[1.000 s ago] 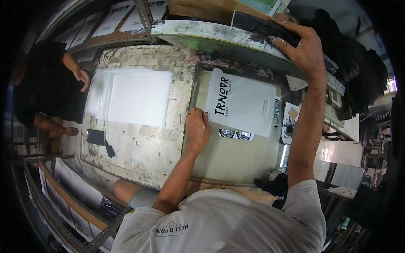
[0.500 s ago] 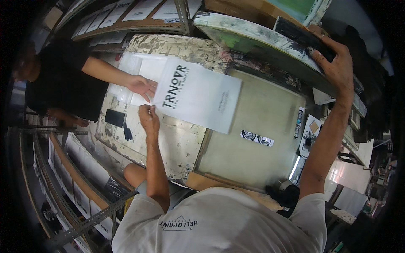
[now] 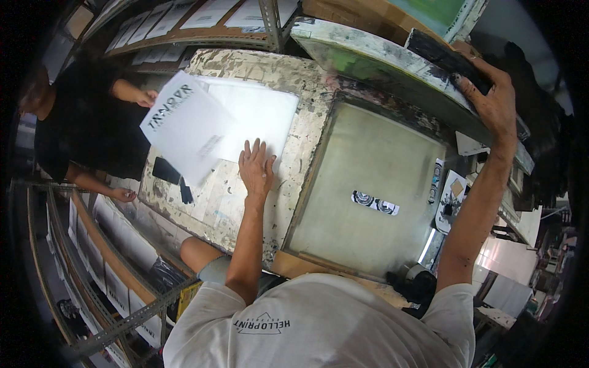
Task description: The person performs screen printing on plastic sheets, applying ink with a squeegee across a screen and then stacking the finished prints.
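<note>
My left hand [image 3: 256, 168] is open, its fingers spread over the near edge of a stack of blank white plastic bags [image 3: 264, 107] on the paint-worn table. With my right hand [image 3: 496, 101] closed, I grip a black-stained squeegee [image 3: 438, 54] at the upper edge of a raised, ink-smeared printing screen [image 3: 368, 46]. Some of those fingers are hidden behind it. A co-worker's hand [image 3: 146, 98] holds a white bag with black print [image 3: 184, 132] by its upper corner, over the table's left part. The co-worker's other hand [image 3: 124, 195] hangs below the table's left edge.
A flat greyish-green printing bed [image 3: 380, 147] with a black-and-white sticker [image 3: 374, 202] lies right of the bags. A phone [image 3: 165, 170] rests at the table's left. Racks of printed bags [image 3: 202, 15] stand behind and at lower left [image 3: 116, 264].
The printed bag has passed from my left hand to the co-worker, who has drawn it left. My left hand has shifted right onto the blank bags. My right hand stays at the screen's edge.
</note>
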Motion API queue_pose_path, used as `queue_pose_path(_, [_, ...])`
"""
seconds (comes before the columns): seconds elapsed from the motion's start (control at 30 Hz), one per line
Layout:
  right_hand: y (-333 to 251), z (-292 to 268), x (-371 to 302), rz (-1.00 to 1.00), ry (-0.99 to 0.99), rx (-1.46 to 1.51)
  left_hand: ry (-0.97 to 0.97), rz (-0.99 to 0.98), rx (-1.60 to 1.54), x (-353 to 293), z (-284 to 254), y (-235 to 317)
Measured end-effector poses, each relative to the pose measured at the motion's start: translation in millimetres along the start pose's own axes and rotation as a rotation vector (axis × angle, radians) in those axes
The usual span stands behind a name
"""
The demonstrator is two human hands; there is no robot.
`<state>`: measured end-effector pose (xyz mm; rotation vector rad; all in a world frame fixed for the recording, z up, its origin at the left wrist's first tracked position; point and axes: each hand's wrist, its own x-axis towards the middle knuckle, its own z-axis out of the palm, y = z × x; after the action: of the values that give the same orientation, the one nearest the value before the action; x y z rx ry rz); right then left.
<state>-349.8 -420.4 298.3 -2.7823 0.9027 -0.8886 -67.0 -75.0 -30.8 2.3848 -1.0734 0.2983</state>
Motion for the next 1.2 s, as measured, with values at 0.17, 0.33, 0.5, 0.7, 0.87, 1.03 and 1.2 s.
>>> queue_pose_path(0.17, [-5.1,-1.3,0.2,0.036,0.005,-0.075,0.062,-0.104,-0.258,-9.7,26.9,-17.5])
queue_pose_path(0.33, [3.5,3.7,3.3,0.031,0.020,-0.074,0.268,-0.212,-0.410,24.7,17.5,-14.9])
queue_pose_path(0.5, [16.5,8.0,8.5,0.023,0.003,-0.004,-0.047,-0.132,-0.567,43.8,-12.4,33.9])
queue_pose_path(0.7, [26.5,9.6,9.6,-0.076,0.005,0.088,-0.402,0.226,-0.264,2.1,-4.0,99.0])
queue_pose_path(0.87, [18.7,9.6,10.9,-0.076,0.005,0.036,-0.459,0.345,-0.230,-19.5,39.7,120.2])
queue_pose_path(1.03, [10.7,0.5,10.1,-0.070,-0.073,0.117,-0.537,0.496,-0.269,-14.4,71.6,166.1])
queue_pose_path(1.2, [13.1,5.0,6.4,-0.023,-0.030,0.054,-0.093,0.249,-0.462,10.4,70.7,164.5])
